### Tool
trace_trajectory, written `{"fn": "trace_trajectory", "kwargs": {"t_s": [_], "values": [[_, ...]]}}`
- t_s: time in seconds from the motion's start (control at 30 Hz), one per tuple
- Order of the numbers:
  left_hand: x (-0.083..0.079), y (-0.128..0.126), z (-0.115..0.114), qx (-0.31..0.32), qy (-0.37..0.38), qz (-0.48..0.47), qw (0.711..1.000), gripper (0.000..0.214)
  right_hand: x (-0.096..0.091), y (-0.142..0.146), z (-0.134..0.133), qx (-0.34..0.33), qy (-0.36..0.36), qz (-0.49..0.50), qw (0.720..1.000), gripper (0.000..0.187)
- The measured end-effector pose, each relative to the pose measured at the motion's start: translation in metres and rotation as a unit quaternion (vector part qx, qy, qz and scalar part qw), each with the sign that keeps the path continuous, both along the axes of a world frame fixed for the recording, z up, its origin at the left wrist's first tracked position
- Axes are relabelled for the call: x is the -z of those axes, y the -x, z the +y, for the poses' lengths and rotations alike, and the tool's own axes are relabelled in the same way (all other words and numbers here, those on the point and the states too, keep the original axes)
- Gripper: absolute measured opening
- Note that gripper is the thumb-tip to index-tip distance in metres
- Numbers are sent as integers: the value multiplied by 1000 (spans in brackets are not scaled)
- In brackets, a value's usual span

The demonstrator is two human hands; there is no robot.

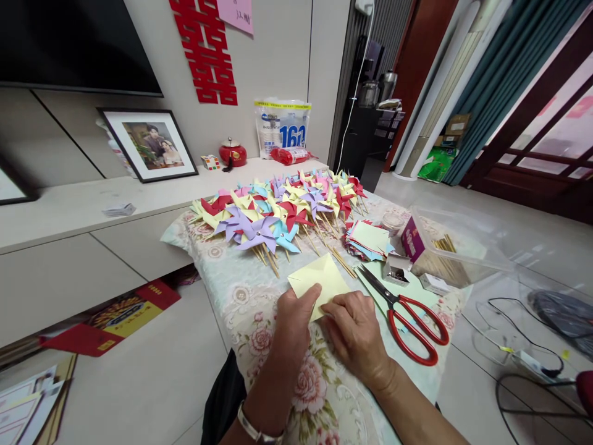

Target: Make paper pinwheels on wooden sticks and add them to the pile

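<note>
A square of pale yellow paper (323,275) is held up over the floral tablecloth, with slits running in from its corners. My left hand (296,315) grips its left lower edge, thumb on top and fingers underneath. At the right lower edge, my right hand (354,327) pinches the paper between thumb and curled fingers. Red-handled scissors (401,309) lie just right of my right hand, blades partly over light green paper (370,287). Beyond the sheet, many finished paper pinwheels (257,232) on wooden sticks are heaped on the table.
A stack of coloured paper squares (369,238) lies behind the scissors. Beside it are a small open box of pins (397,270), a small white box (434,284) and a clear plastic bin (482,253) with sticks. A white cabinet (69,216) runs along the wall.
</note>
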State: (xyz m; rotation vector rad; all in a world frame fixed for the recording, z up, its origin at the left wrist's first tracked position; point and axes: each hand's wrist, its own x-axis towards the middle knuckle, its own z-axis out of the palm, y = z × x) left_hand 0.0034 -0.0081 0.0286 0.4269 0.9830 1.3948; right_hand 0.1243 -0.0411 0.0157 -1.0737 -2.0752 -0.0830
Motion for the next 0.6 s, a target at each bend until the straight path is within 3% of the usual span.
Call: {"fn": "trace_trajectory", "kwargs": {"t_s": [0.2,0.6], "values": [[-2,5,-5,35,-13,26,999,33,0,-1,3,13,48,40,998,15],[15,7,-10,79,-9,132,988,30,7,-7,9,45,135,143,979,19]]}}
